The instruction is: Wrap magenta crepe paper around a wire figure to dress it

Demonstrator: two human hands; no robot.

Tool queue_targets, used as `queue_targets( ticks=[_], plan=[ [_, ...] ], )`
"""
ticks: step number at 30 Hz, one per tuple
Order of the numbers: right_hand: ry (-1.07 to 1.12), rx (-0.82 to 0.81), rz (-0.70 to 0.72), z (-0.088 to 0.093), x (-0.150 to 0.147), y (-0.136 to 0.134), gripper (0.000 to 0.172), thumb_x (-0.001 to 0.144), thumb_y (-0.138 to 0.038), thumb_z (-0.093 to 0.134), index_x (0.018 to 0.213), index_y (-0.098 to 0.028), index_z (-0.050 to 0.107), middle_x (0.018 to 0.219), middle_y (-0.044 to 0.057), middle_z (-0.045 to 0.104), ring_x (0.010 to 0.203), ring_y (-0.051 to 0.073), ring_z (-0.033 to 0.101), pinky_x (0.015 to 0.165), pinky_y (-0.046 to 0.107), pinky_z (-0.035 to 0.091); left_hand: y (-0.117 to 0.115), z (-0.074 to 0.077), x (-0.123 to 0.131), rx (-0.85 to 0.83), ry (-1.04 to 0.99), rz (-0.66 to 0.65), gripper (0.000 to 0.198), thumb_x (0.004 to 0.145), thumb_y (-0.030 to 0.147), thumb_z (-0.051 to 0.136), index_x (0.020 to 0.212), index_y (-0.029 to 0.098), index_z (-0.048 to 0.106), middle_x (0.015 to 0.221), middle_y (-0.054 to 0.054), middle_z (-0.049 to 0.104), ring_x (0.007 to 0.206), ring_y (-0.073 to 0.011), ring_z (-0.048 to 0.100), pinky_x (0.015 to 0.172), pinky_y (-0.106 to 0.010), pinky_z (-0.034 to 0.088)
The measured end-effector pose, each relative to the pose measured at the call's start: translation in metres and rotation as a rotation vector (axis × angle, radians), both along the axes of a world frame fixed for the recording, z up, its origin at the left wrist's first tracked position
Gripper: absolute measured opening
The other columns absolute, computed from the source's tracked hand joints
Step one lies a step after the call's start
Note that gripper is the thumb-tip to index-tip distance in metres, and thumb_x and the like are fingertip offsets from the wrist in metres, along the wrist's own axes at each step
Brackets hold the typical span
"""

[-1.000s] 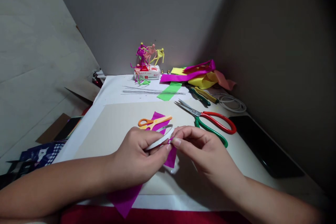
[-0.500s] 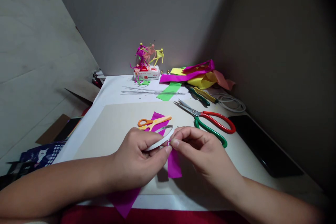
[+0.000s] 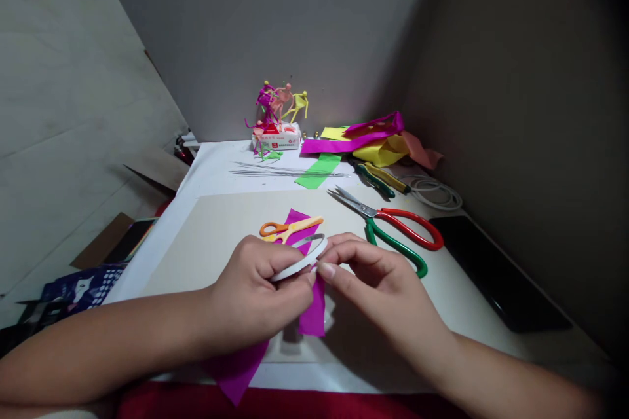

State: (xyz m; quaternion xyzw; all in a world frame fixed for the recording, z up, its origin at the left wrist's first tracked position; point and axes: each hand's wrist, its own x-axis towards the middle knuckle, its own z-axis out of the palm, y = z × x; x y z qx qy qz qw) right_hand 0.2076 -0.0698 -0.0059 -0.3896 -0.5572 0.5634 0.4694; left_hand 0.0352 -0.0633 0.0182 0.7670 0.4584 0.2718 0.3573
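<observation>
My left hand (image 3: 268, 291) is closed around a thin white ring (image 3: 301, 266) that looks like a narrow roll of tape. Close to its fingertips, a magenta paper strip (image 3: 312, 314) hangs down over the board. Opposite, my right hand (image 3: 376, 278) pinches with thumb and forefinger at the strip's upper end, where the fingers hide what exactly is gripped. Both hands nearly touch. Just beyond them, small orange-and-yellow scissors (image 3: 295, 229) lie on another magenta strip (image 3: 295, 216). Past my right hand rest large scissors (image 3: 366, 209) with one red and one green handle.
A dark phone (image 3: 496, 275) lies at right. Farther back are pliers (image 3: 376, 180), a white cord coil (image 3: 437, 195), coloured paper strips (image 3: 383, 144), thin wires (image 3: 265, 171) and small paper figures (image 3: 282, 101) by a box (image 3: 278, 137). More magenta paper (image 3: 240, 370) hangs near the front edge.
The hanging magenta strip has swung a little to the left. My right fingers have shifted slightly at its top, and the white ring stays in my left hand.
</observation>
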Motion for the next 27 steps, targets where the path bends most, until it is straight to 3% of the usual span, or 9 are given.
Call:
queue_targets(
  ticks=[6, 12, 15, 20, 23, 27],
  plan=[
    [-0.040, 0.091, -0.042, 0.001, 0.000, 0.000, 0.010, 0.078, -0.017, 0.063, 0.075, -0.022, 0.071, 0.101, 0.005, 0.059, 0.104, 0.019, 0.054, 0.092, 0.029, 0.041, 0.002, -0.002, -0.002, 0.017, 0.007, 0.004, 0.021, 0.075, 0.017, 0.049, 0.054, 0.013, 0.052, 0.051, 0.004, 0.032, 0.049, -0.0078, 0.029, 0.046, -0.023, 0.026],
    [-0.060, 0.100, -0.066, -0.003, -0.002, 0.002, 0.012, 0.076, -0.016, 0.064, 0.081, -0.023, 0.072, 0.103, 0.005, 0.060, 0.106, 0.020, 0.054, 0.095, 0.032, 0.041, 0.001, 0.005, -0.001, 0.015, -0.027, 0.024, 0.023, 0.072, 0.013, 0.049, 0.050, 0.015, 0.042, 0.049, 0.005, 0.030, 0.047, -0.0067, 0.028, 0.044, -0.021, 0.025],
    [-0.034, 0.027, -0.025, -0.007, -0.001, 0.007, 0.009, 0.078, -0.023, 0.065, 0.084, -0.022, 0.072, 0.102, 0.006, 0.062, 0.102, 0.020, 0.057, 0.093, 0.034, 0.042, -0.002, 0.009, -0.002, 0.046, -0.027, 0.048, 0.024, 0.072, 0.013, 0.050, 0.049, 0.016, 0.042, 0.047, 0.005, 0.029, 0.045, -0.0067, 0.028, 0.043, -0.021, 0.025],
    [0.190, -0.150, 0.179, -0.010, -0.002, 0.009, 0.013, 0.079, -0.032, 0.067, 0.082, -0.019, 0.069, 0.085, 0.002, 0.065, 0.083, 0.016, 0.059, 0.081, 0.031, 0.045, -0.002, 0.003, -0.004, 0.077, 0.010, 0.010, 0.026, 0.075, 0.015, 0.051, 0.050, 0.016, 0.043, 0.049, 0.005, 0.028, 0.047, -0.0072, 0.027, 0.044, -0.022, 0.025],
    [0.243, -0.201, 0.163, -0.009, -0.003, 0.007, 0.013, 0.072, -0.027, 0.074, 0.076, -0.017, 0.066, 0.078, 0.000, 0.063, 0.076, 0.014, 0.058, 0.076, 0.029, 0.045, -0.001, -0.002, -0.002, 0.105, 0.022, -0.005, 0.027, 0.075, 0.014, 0.052, 0.050, 0.016, 0.043, 0.050, 0.005, 0.028, 0.047, -0.0068, 0.025, 0.044, -0.022, 0.024],
    [0.172, -0.102, 0.100, -0.006, 0.000, 0.008, 0.012, 0.074, -0.025, 0.072, 0.072, -0.017, 0.064, 0.078, 0.001, 0.062, 0.076, 0.013, 0.056, 0.074, 0.027, 0.044, 0.001, -0.001, -0.001, 0.028, -0.045, -0.015, 0.027, 0.078, 0.018, 0.052, 0.052, 0.014, 0.049, 0.050, 0.006, 0.028, 0.047, -0.0068, 0.026, 0.044, -0.021, 0.024]
  ],
)
